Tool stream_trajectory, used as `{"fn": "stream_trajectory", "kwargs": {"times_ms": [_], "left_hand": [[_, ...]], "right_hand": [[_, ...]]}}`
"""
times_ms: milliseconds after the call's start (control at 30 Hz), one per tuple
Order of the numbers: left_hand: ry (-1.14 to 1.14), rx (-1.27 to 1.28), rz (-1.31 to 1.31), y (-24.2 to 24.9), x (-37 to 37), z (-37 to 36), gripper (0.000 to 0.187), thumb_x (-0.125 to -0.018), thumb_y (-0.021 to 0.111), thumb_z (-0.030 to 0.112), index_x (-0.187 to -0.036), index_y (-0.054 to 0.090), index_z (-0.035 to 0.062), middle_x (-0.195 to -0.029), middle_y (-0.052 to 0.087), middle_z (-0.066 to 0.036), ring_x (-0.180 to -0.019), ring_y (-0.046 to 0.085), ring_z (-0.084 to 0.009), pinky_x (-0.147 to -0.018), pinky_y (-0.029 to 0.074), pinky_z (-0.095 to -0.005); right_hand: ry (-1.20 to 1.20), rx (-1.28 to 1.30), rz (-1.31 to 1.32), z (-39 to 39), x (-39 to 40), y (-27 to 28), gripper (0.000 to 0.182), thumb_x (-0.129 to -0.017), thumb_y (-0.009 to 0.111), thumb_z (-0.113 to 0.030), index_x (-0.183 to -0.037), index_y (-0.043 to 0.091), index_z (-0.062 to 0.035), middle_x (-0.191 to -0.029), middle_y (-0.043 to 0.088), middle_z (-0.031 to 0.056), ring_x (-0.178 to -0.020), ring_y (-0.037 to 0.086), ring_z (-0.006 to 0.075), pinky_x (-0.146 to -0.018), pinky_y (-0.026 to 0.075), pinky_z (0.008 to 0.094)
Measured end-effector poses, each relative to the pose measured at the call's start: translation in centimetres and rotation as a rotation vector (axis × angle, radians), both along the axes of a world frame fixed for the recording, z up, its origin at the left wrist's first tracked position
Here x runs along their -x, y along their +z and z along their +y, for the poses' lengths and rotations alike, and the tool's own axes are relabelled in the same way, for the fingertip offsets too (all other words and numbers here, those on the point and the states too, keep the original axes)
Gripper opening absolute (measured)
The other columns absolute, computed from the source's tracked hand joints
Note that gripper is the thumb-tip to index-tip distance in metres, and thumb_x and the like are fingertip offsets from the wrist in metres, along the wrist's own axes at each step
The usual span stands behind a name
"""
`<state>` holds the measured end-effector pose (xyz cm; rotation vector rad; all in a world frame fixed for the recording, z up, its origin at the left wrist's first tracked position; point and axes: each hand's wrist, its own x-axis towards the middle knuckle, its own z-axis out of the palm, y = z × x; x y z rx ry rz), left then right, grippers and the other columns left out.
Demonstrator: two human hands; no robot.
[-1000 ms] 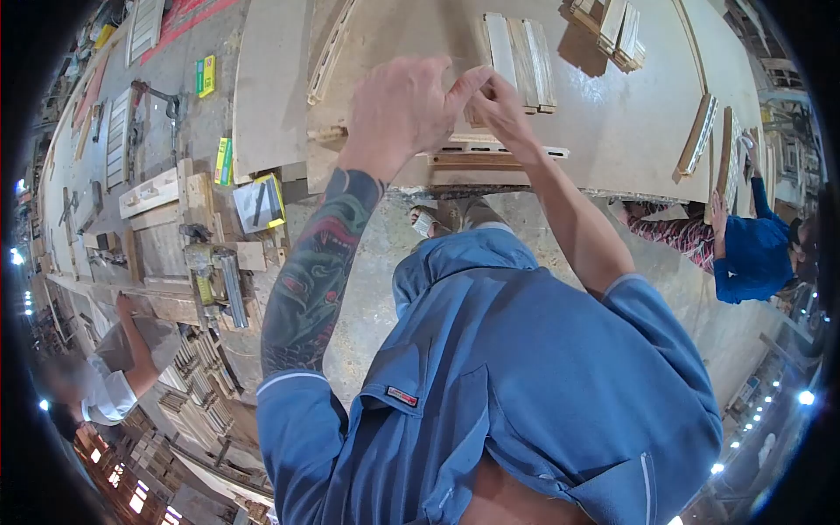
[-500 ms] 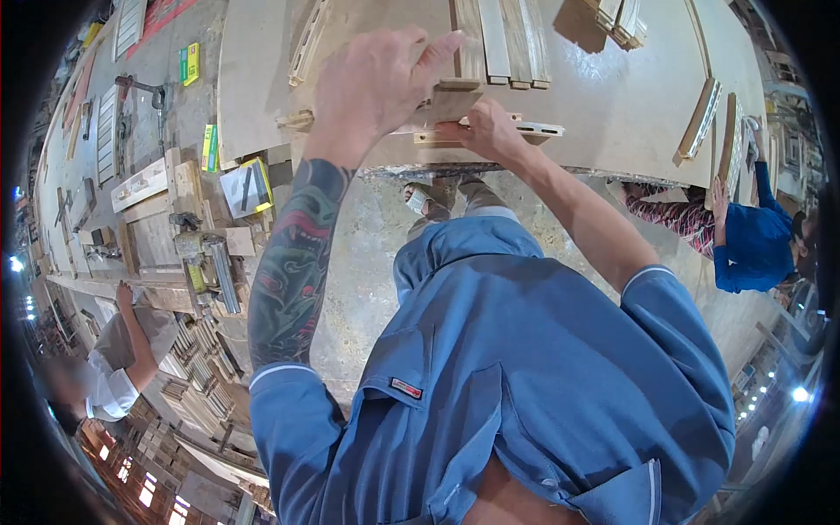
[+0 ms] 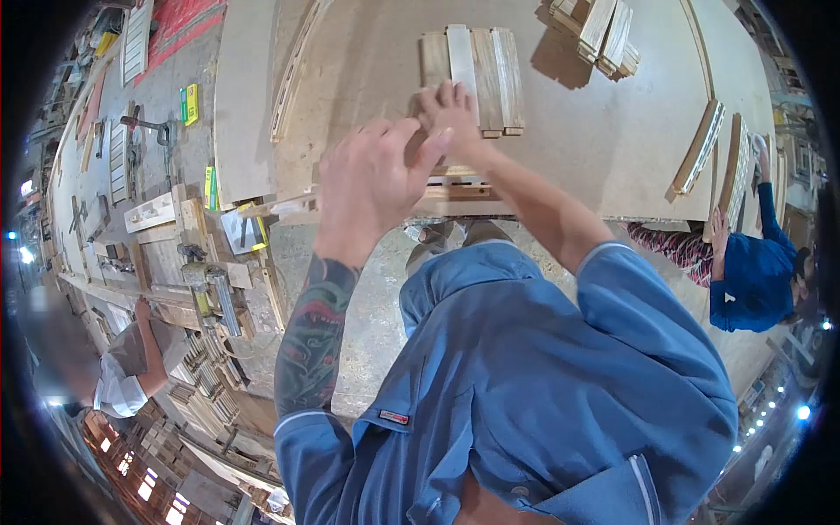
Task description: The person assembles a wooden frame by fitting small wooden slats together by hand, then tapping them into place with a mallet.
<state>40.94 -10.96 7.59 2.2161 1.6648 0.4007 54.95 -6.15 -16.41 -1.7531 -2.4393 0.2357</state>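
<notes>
My right hand (image 3: 452,118) lies with fingers spread across the near ends of a row of wooden slats (image 3: 484,74) set side by side on the board-topped table. Just left of it and nearer the camera, my left hand (image 3: 372,171) has its thumb stretched out and its fingers bent. Nothing shows between them, though the fingertips are partly hidden. Below the hands, slotted wooden strips (image 3: 468,191) lie along the table's front edge, partly covered by my arms. Another wooden piece (image 3: 293,206) sticks out left of my left wrist.
A stack of wooden pieces (image 3: 604,33) lies at the back right. A long slotted strip (image 3: 296,74) lies at left, another strip (image 3: 697,150) at right. A clamp (image 3: 153,129) rests on the left bench. One person (image 3: 757,280) works at right, another (image 3: 122,376) at left.
My right hand has moved from the slotted strip at the front edge up onto the slats. My left hand has come lower. The slat row now shows fully, nearer the middle of the table.
</notes>
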Motion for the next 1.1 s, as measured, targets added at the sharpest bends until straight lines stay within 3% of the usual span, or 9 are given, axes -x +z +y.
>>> {"fn": "stream_trajectory", "kwargs": {"times_ms": [33, 133, 233, 333, 467, 533, 767, 933, 1100], "left_hand": [[-0.004, -0.009, 0.019, 0.0, -0.1, 0.2, 0.043, -0.096, 0.058, 0.047, -0.100, 0.074, 0.0073, -0.098, 0.072, -0.014, -0.090, 0.068, -0.0354, -0.075, 0.054, -0.0431], [-0.048, -0.021, -0.015, -0.2, 0.1, 0.2, 0.046, -0.096, 0.058, 0.048, -0.099, 0.073, 0.0052, -0.099, 0.072, -0.015, -0.091, 0.068, -0.0351, -0.076, 0.053, -0.0428], [-0.018, -0.024, 0.049, 0.1, -0.1, -0.2, 0.045, -0.096, 0.058, 0.049, -0.100, 0.073, 0.0065, -0.099, 0.072, -0.015, -0.092, 0.068, -0.0350, -0.078, 0.053, -0.0421], [-0.004, -0.032, 0.032, -0.1, 0.0, -0.3, 0.045, -0.097, 0.057, 0.049, -0.102, 0.073, 0.0074, -0.100, 0.072, -0.015, -0.093, 0.068, -0.0350, -0.079, 0.053, -0.0425], [-0.002, -0.118, -0.003, -0.9, 0.4, -0.4, 0.046, -0.098, 0.053, 0.050, -0.103, 0.074, 0.0093, -0.100, 0.072, -0.014, -0.091, 0.068, -0.0352, -0.078, 0.053, -0.0435], [0.018, -0.029, 0.023, -0.3, 0.2, -0.2, 0.050, -0.100, 0.047, 0.052, -0.104, 0.074, 0.0104, -0.098, 0.072, -0.015, -0.088, 0.067, -0.0364, -0.076, 0.052, -0.0452], [-0.016, -0.027, 0.004, -0.7, 0.6, -0.1, 0.056, -0.102, 0.039, 0.055, -0.102, 0.073, 0.0115, -0.084, 0.068, -0.018, -0.084, 0.065, -0.0393, -0.073, 0.049, -0.0486], [-0.030, 0.034, 0.002, -0.1, 0.8, -0.1, 0.064, -0.101, 0.035, 0.062, -0.106, 0.073, 0.0107, -0.087, 0.069, -0.018, -0.086, 0.065, -0.0411, -0.075, 0.050, -0.0481], [-0.111, -0.057, -0.146, -0.2, -1.5, 0.2, 0.066, -0.099, 0.036, 0.065, -0.106, 0.074, 0.0111, -0.091, 0.070, -0.020, -0.090, 0.066, -0.0410, -0.078, 0.051, -0.0469]], "right_hand": [[0.139, 0.001, -0.187, 0.6, 1.1, -0.8, 0.062, -0.091, 0.060, -0.036, -0.146, 0.042, -0.0150, -0.150, 0.040, 0.0199, -0.134, 0.038, 0.0501, -0.113, 0.023, 0.0638], [0.170, 0.139, 0.171, -1.1, 3.7, 1.5, 0.060, -0.090, 0.060, -0.031, -0.145, 0.043, -0.0159, -0.152, 0.037, 0.0186, -0.137, 0.037, 0.0468, -0.112, 0.030, 0.0584], [0.095, 0.102, 0.490, -1.0, 2.9, 2.8, 0.048, -0.090, 0.062, -0.030, -0.134, 0.053, -0.0123, -0.136, 0.054, 0.0195, -0.128, 0.051, 0.0395, -0.103, 0.043, 0.0498], [-0.165, 0.408, 0.612, -0.2, 0.2, 2.7, 0.036, -0.089, 0.068, -0.036, -0.106, 0.065, -0.0046, -0.086, 0.069, 0.0179, -0.091, 0.070, 0.0300, -0.081, 0.055, 0.0420], [-0.270, 0.499, 0.889, -3.7, -4.5, 9.1, 0.033, -0.089, 0.071, -0.028, -0.109, 0.067, -0.0024, -0.097, 0.071, 0.0148, -0.095, 0.068, 0.0206, -0.084, 0.055, 0.0354], [-0.017, 0.527, 1.231, -5.8, -5.4, 9.4, 0.030, -0.090, 0.074, -0.019, -0.112, 0.067, 0.0008, -0.103, 0.072, 0.0091, -0.096, 0.065, 0.0135, -0.086, 0.054, 0.0307], [-0.081, 0.537, 0.943, -7.8, -5.7, 9.9, 0.028, -0.088, 0.074, -0.014, -0.110, 0.070, 0.0024, -0.100, 0.074, 0.0090, -0.093, 0.068, 0.0144, -0.083, 0.055, 0.0322], [0.144, 0.205, 0.453, -9.0, -3.7, 10.5, 0.021, -0.083, 0.074, -0.020, -0.099, 0.069, -0.0075, -0.086, 0.071, 0.0175, -0.077, 0.068, 0.0385, -0.065, 0.053, 0.0461], [0.160, 0.068, 0.509, -9.4, -3.4, 8.0, 0.019, -0.083, 0.073, -0.022, -0.096, 0.065, -0.0092, -0.077, 0.068, 0.0164, -0.071, 0.066, 0.0388, -0.063, 0.051, 0.0486]]}}
